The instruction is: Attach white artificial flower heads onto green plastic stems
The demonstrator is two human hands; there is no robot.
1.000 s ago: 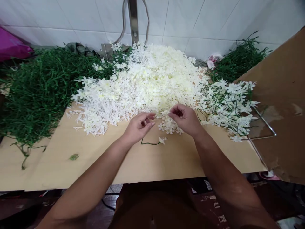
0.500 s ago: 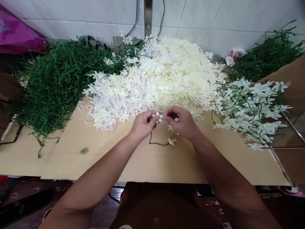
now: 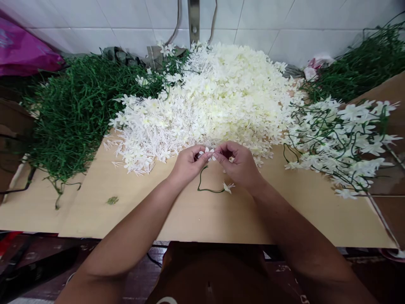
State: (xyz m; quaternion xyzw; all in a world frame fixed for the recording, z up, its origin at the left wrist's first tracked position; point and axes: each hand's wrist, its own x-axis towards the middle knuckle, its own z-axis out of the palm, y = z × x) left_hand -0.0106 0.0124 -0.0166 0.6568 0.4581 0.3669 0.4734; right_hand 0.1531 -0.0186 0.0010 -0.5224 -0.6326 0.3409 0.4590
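Between my two hands is a white artificial flower (image 3: pixel 207 152), its petals showing between the fingertips. My left hand (image 3: pixel 190 162) pinches it from the left, thumb and fingers together. From the right, my right hand (image 3: pixel 237 160) pinches at the same flower; its fingers partly hide the petals. A green stem (image 3: pixel 200 181) hangs below my left hand and bends along the board to another white flower (image 3: pixel 228 188) at its end. Just beyond my hands spreads a large heap of loose white flowers (image 3: pixel 234 97).
A thick pile of green stems (image 3: pixel 76 109) covers the left side. Flowers joined to stems (image 3: pixel 341 143) lie at the right, with more green stems (image 3: pixel 357 67) behind. A pink bag (image 3: pixel 25 46) sits back left, against the tiled wall (image 3: pixel 126 17).
My right hand has closed in slightly toward the left, nearer my left hand, over the flower. The camera view has shifted a little; the piles look the same.
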